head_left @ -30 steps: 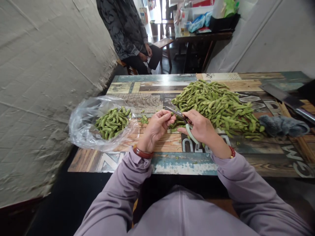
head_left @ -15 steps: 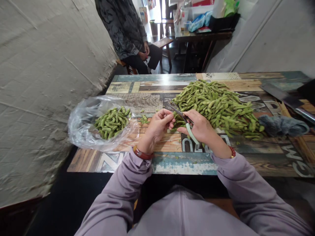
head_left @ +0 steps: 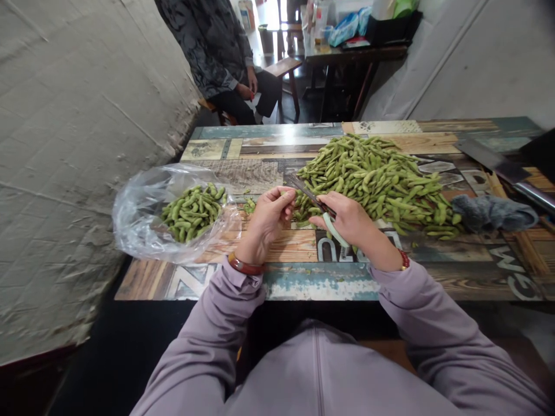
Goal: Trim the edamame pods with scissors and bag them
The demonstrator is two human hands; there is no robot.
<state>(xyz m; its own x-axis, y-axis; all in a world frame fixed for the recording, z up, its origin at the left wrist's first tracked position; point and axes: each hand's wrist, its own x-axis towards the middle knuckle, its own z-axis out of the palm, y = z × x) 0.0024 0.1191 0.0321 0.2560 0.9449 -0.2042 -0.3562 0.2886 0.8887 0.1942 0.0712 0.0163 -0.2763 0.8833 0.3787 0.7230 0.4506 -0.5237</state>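
Whether a pod sits between the pinched fingertips of the left hand [head_left: 271, 215] is too small to tell, and the right hand [head_left: 349, 218], gripping the scissors [head_left: 333, 229], hides part of their handle; the cleaver [head_left: 492, 157] is partly cut off at the right edge, and the seated person [head_left: 212, 49] at the top. The heap of pods [head_left: 373, 179] lies just beyond the right hand, the blades reaching beside the left fingertips, while the bag [head_left: 132, 222] with more pods stands left of both hands.
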